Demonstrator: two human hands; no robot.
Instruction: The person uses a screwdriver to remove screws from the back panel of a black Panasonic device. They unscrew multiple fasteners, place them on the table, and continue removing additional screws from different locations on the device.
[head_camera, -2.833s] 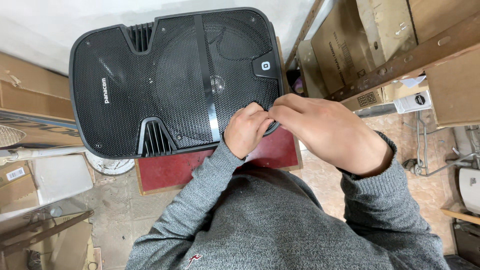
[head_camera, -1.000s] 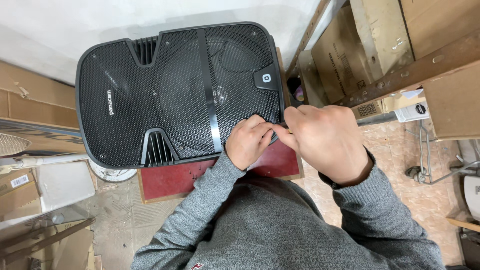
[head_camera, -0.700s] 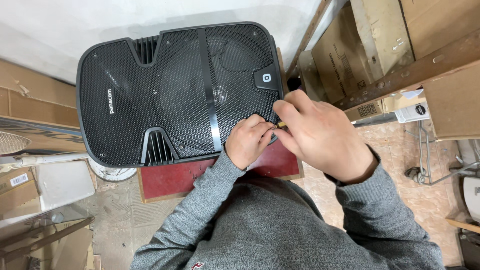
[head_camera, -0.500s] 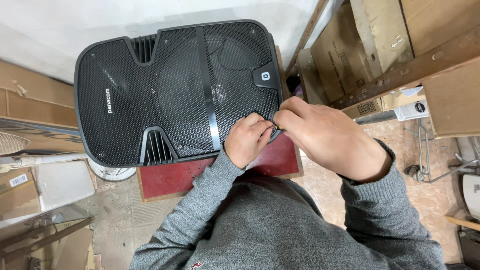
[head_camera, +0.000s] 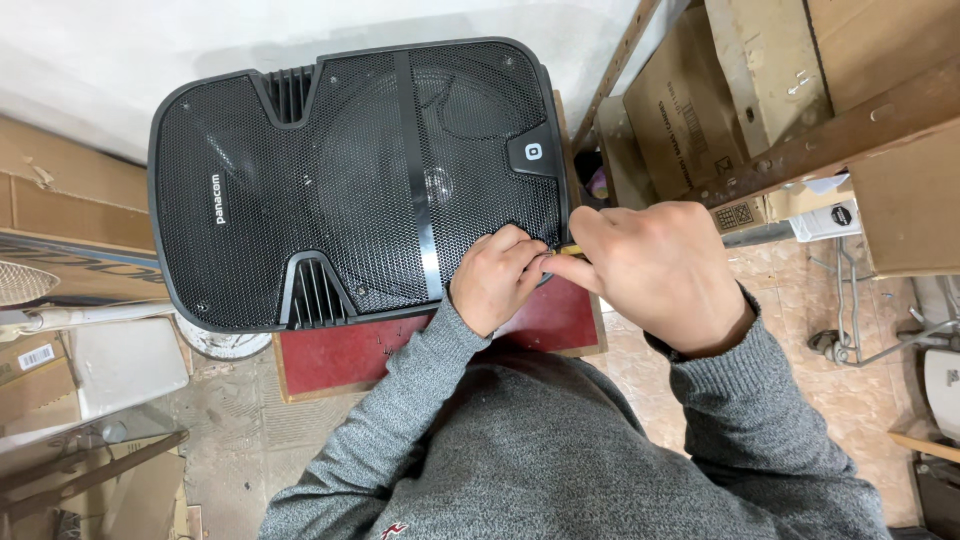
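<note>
Speaker cabinet (head_camera: 350, 180), black with a perforated metal grille, lies face-up across the upper centre of the frame, resting on a red-topped board (head_camera: 350, 355) that shows below its lower edge. Left hand (head_camera: 495, 280) is curled narrow at the cabinet's lower right corner, fingertips pinched close together against the grille edge; what they grip is too small to make out. Right hand (head_camera: 655, 270) is closed around a small tool, of which only a yellowish tip (head_camera: 570, 250) shows between the two hands; the rest is hidden in the fist.

Risks, as judgement: the tip meets the corner at a shallow angle, so it could slip and scratch the grille or jab the left fingertips just beside it. A small fastener, if one is loose there, could drop off the board onto the floor. The cabinet overhangs the board at left and could rock under pressure.

Surface and room: tiled floor (head_camera: 760, 290) at right, cardboard boxes (head_camera: 740, 90) upper right, a white wall (head_camera: 100, 50) along the top, flattened cardboard (head_camera: 60, 200) at left.
</note>
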